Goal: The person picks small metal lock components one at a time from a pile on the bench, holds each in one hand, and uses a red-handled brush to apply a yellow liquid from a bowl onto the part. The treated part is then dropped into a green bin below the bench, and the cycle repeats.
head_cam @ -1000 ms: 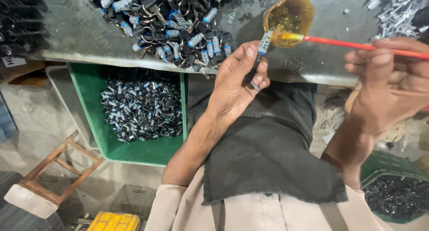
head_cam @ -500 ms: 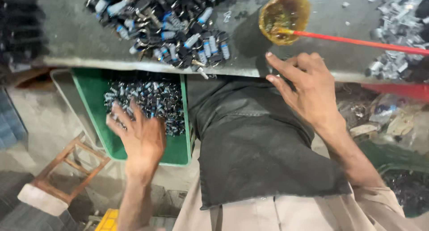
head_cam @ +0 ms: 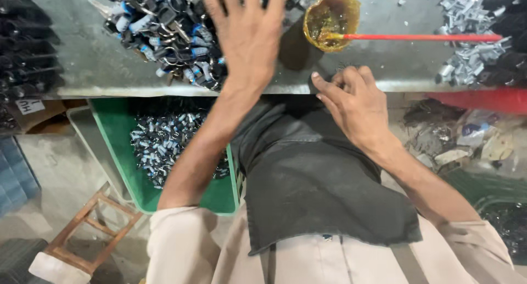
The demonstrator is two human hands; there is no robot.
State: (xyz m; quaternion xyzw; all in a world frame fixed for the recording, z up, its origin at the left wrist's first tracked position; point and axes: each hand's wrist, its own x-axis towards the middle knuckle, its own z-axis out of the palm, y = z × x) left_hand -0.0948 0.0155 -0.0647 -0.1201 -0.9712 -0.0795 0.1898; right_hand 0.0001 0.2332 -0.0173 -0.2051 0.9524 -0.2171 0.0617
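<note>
Fingers of your left hand (head_cam: 247, 37) spread wide, empty, over the pile of metal clips (head_cam: 164, 26) on the worktop (head_cam: 93, 64). Your right hand (head_cam: 354, 105) rests curled at the worktop's edge, below the glue pot (head_cam: 331, 17).

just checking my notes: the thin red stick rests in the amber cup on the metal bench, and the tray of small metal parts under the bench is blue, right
Not quite. The head view shows the tray of small metal parts is green, not blue. The rest holds: the thin red stick rests in the amber cup on the metal bench.
</note>
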